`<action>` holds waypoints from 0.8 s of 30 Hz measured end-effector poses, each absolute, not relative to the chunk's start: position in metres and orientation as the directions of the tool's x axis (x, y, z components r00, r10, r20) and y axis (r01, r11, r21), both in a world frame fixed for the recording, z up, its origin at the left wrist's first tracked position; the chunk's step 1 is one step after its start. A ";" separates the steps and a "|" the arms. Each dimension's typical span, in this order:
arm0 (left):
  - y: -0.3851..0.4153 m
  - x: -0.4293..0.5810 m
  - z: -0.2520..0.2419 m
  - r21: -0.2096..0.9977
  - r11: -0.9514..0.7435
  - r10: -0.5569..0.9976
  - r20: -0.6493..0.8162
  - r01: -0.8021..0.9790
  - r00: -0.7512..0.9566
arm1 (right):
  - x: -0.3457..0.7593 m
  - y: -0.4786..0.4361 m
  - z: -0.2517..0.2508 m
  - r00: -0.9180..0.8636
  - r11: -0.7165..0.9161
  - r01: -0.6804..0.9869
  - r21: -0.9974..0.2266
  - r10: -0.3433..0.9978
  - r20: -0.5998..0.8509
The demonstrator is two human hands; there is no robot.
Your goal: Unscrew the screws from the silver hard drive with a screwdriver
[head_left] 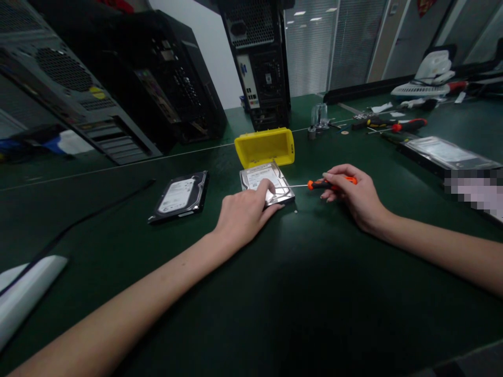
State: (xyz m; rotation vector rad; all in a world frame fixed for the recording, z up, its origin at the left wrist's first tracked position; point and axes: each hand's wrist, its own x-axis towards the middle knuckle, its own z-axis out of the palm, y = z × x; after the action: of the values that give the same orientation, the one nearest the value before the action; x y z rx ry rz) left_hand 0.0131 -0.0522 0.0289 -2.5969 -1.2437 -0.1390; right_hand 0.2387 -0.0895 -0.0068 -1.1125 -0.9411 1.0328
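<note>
A silver hard drive [260,175] lies flat on the green mat in front of me. My left hand [245,212] rests on its near edge, fingers curled over it and holding it down. My right hand [353,193] is closed around an orange-handled screwdriver [328,184], whose thin shaft points left with its tip over the drive's right side. A tiny screw [296,211] lies on the mat just right of the drive.
A yellow open box [265,147] stands behind the drive. A second, black hard drive [181,195] lies to the left. Computer towers [259,57] stand at the back; more tools [406,125] and a flat device [446,153] lie right. A black cable [90,212] crosses the left.
</note>
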 end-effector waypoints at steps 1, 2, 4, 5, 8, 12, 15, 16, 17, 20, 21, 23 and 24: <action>-0.048 0.012 0.029 -0.190 -0.614 0.741 0.195 0.766 0.643 | 0.239 -0.089 -0.007 0.257 0.124 -0.173 -0.977 0.963 0.077; -0.044 0.011 0.029 -0.189 -0.629 0.730 0.190 0.754 0.656 | 0.239 -0.089 -0.007 0.257 0.124 -0.178 -0.976 0.964 0.076; -0.040 0.007 0.028 -0.183 -0.651 0.714 0.181 0.736 0.676 | 0.239 -0.089 -0.007 0.252 0.117 -0.184 -0.976 0.965 0.068; -0.039 0.006 0.027 -0.178 -0.660 0.708 0.180 0.730 0.683 | 0.239 -0.089 -0.007 0.250 0.114 -0.185 -0.976 0.966 0.066; -0.042 0.004 0.024 -0.156 -0.693 0.673 0.211 0.704 0.709 | 0.238 -0.089 -0.006 0.256 0.115 -0.190 -0.975 0.964 0.064; -0.047 0.010 0.020 -0.163 -0.820 0.499 0.266 0.549 0.825 | 0.237 -0.090 -0.005 0.284 0.126 -0.211 -0.969 0.957 0.063; -0.044 0.015 0.018 -0.254 -0.860 0.379 0.263 0.443 0.887 | 0.237 -0.089 -0.005 0.286 0.123 -0.221 -0.967 0.957 0.056; -0.042 0.016 0.018 -0.294 -0.860 0.346 0.261 0.416 0.901 | 0.237 -0.089 -0.006 0.285 0.121 -0.223 -0.967 0.957 0.054; -0.041 0.017 0.017 -0.337 -0.858 0.310 0.263 0.388 0.914 | 0.237 -0.089 -0.006 0.285 0.118 -0.225 -0.967 0.957 0.051; -0.038 0.017 0.015 -0.476 -0.834 0.166 0.264 0.278 0.950 | 0.238 -0.089 -0.007 0.281 0.109 -0.226 -0.968 0.959 0.043; -0.038 0.016 0.014 -0.516 -0.822 0.113 0.265 0.240 0.958 | 0.238 -0.088 -0.007 0.276 0.108 -0.227 -0.968 0.960 0.042; -0.041 0.016 0.013 -0.579 -0.796 0.020 0.267 0.177 0.964 | 0.238 -0.088 -0.007 0.264 0.109 -0.227 -0.968 0.963 0.047; -0.043 0.016 0.012 -0.600 -0.784 -0.016 0.274 0.158 0.962 | 0.238 -0.088 -0.008 0.259 0.112 -0.225 -0.968 0.964 0.052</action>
State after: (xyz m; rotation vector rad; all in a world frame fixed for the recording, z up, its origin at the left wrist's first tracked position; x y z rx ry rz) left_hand 0.0160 -0.0430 0.0124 -2.4496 -0.1000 -0.3489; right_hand 0.2375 -0.0880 -0.0077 -1.0840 -0.8896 1.0682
